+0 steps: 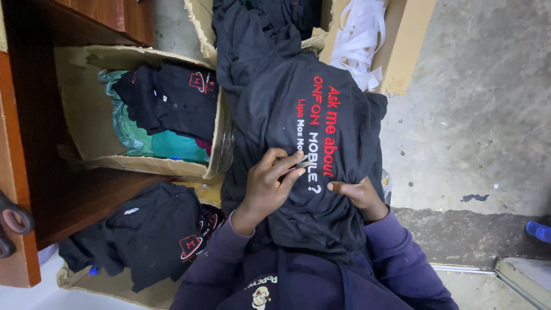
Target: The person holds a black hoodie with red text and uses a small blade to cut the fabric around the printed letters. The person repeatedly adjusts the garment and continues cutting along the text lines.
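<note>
A black shirt (298, 109) with red and white printed lettering lies draped over my lap and stretches up toward a box at the top. My left hand (265, 185) rests on the shirt's lower part, its fingers pressed into the fabric beside the white print. Just to its right, my right hand (357, 195) grips a fold of the same shirt. Both purple sleeves show below the hands. The shirt's lower hem is hidden against my body.
A cardboard box (86, 109) at the left holds black shirts and a teal bag. More black shirts (149, 229) lie at the lower left. A box with white strips (361, 34) stands at the top. Wooden furniture (23, 149) lines the left; concrete floor (476, 115) is at the right.
</note>
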